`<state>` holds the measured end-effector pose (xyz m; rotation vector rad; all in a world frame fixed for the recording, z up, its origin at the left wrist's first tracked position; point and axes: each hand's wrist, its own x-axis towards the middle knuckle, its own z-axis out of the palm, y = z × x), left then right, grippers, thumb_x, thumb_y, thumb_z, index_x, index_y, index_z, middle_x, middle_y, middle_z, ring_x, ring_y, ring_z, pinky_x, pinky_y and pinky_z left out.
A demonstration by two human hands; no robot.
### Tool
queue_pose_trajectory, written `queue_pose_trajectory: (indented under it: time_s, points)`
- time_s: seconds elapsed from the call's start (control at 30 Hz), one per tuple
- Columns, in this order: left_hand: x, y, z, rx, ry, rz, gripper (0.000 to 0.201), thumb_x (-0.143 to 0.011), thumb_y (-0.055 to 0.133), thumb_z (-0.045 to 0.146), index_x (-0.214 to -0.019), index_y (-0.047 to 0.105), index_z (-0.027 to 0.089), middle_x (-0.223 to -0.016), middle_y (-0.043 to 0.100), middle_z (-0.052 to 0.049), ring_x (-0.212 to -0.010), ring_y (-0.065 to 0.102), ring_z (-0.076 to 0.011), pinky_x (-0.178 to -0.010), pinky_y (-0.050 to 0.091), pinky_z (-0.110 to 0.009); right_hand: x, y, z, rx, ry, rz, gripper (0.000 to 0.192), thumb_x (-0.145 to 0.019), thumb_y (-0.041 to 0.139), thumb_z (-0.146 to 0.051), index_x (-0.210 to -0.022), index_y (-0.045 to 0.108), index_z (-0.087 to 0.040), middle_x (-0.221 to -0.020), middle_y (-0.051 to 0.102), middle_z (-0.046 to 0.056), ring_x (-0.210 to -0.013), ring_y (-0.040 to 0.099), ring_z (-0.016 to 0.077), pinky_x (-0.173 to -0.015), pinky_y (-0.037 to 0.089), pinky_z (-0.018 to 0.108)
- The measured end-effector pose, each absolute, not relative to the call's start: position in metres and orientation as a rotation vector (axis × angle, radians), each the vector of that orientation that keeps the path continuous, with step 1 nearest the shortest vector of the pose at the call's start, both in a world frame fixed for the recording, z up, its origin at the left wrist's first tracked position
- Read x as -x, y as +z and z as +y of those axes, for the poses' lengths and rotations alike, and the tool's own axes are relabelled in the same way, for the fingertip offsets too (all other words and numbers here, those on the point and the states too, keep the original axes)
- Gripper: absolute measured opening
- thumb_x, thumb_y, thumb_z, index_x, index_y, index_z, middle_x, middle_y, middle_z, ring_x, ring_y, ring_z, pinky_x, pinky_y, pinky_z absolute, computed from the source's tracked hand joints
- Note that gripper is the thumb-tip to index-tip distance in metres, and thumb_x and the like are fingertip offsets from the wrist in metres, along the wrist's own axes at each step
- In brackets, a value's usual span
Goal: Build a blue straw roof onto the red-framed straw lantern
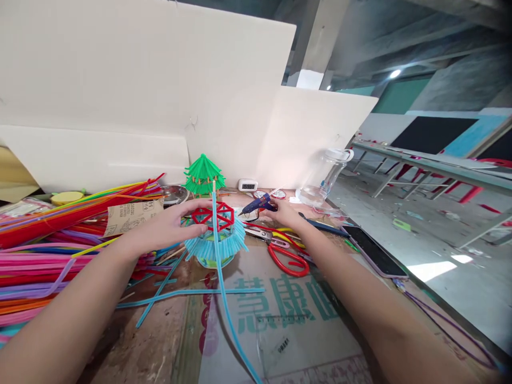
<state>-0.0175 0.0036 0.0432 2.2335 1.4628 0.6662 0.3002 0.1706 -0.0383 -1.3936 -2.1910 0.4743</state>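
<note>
The left hand [172, 226] reaches across the cardboard sheet [280, 320] and grips the left side of a small round model [216, 240] built from drinking straws, with the thumb low against its blue fringe and the fingers curled over the top edge. The model stands upright near the middle of the table, just behind the printed green lettering on the cardboard. Its lower part is a ring of short light-blue straw pieces that fan outward and downward like a skirt, and a greenish base shows beneath them. On top sits a red hexagon frame [213, 215] with red spokes meeting at the centre. A long blue straw [224, 298] runs from the top of the model down toward the near edge of the sheet, and more blue straws lie crossed on the table to the left of it. The right hand [282, 212] is closed around a blue glue gun [258, 204], whose nozzle points left toward the red frame and stops just short of it. Behind the model stands a green straw roof [204, 175] of similar shape. Red-handled scissors [286, 256] lie just right of the model, a phone [374, 253] lies further right, and a heap of coloured straws [48, 240] fills the left side
</note>
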Motion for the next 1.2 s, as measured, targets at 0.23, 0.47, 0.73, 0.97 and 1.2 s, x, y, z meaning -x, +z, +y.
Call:
queue_pose_trajectory:
  time_s: [0.23, 0.47, 0.73, 0.97, 1.2]
  points:
    - [0.018, 0.044, 0.002, -2.221, 0.683, 1.453, 0.056, -0.085, 0.053, 0.052, -0.136, 0.047, 0.029, -0.142, 0.051, -0.001, -0.128, 0.048, -0.0252, -0.107, 0.039, -0.037, -0.290, -0.043, 0.182, 1.496, 0.494, -2.147, 0.028, -0.075, 0.068, -0.025, -0.099, 0.063, -0.010, -0.090, 0.071, 0.011, -0.080, 0.064, 0.0212, -0.075, 0.048, 0.030]
    - [0.018, 0.047, -0.001, -2.181, 0.744, 1.404, 0.059, -0.081, 0.059, 0.054, -0.135, 0.049, 0.032, -0.142, 0.051, 0.000, -0.128, 0.048, -0.0280, -0.106, 0.041, -0.037, -0.295, -0.021, 0.159, 1.536, 0.508, -2.003, 0.026, -0.079, 0.062, -0.035, -0.091, 0.063, -0.012, -0.078, 0.069, 0.009, -0.072, 0.064, 0.0211, -0.066, 0.049, 0.031]
    - [0.005, 0.051, -0.002, -2.052, 0.893, 1.508, 0.041, -0.082, 0.054, 0.060, -0.099, 0.065, 0.024, -0.121, 0.064, -0.003, -0.107, 0.061, -0.0253, -0.094, 0.048, -0.038, -0.292, 0.021, 0.110, 1.183, 0.821, -1.890, 0.035, -0.084, 0.059, -0.044, -0.102, 0.064, -0.015, -0.093, 0.073, 0.009, -0.084, 0.070, 0.0216, -0.073, 0.054, 0.030]
    - [-0.009, 0.054, -0.006, -2.046, 0.941, 1.673, 0.045, -0.081, 0.051, 0.065, -0.083, 0.072, 0.026, -0.132, 0.059, -0.002, -0.117, 0.056, -0.0287, -0.100, 0.042, -0.040, -0.289, 0.046, 0.058, 1.172, 0.717, -2.080, 0.032, -0.083, 0.060, -0.045, -0.086, 0.073, -0.016, -0.081, 0.074, 0.006, -0.078, 0.068, 0.0223, -0.072, 0.053, 0.032]
    - [-0.012, 0.052, -0.005, -2.024, 0.989, 1.643, 0.041, -0.081, 0.053, 0.061, -0.080, 0.072, 0.025, -0.123, 0.064, -0.001, -0.113, 0.058, -0.0274, -0.098, 0.044, -0.038, -0.287, 0.049, 0.042, 1.051, 0.755, -2.119, 0.039, -0.076, 0.065, -0.054, -0.092, 0.072, -0.019, -0.086, 0.073, 0.006, -0.082, 0.067, 0.0244, -0.078, 0.054, 0.037]
